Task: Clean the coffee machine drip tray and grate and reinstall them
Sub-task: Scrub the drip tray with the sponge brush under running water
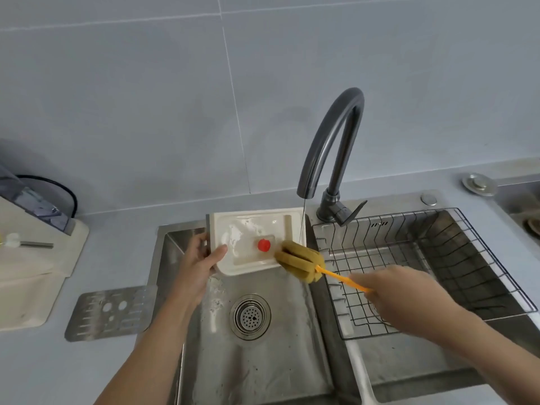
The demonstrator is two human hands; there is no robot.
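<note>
Over the steel sink (263,372), above the drain (250,316), the cream drip tray (251,226) is held up and tilted, its hollow side facing the camera and a red round knob (264,244) showing near its lower middle. The left hand (197,260) has it by the left edge, with the grip pinching that rim: the thumb lies across the inside face and the fingers curl behind. A thin stream of water (302,223) runs from the dark curved tap (330,135) onto the right side of the tray, and wet patches shine on the tray's floor. The right hand (400,287) reaches in from the right with its grip wrapped round the orange handle (339,277) of a brush, whose yellow-brown sponge head (301,260) presses against the tray's lower right corner, just beside the red knob. Under the right hand, a black wire basket (455,267) sits in the right part of the sink. The metal grate (108,312) lies flat on the grey worktop (58,372), just left of the sink's edge and well apart from the tray. Further left, a cream appliance (26,276) with a clear tank is partly cut off by the frame, with a black cable (62,187) looping behind it. A round metal plug (479,184) rests on the worktop behind the basket.
</note>
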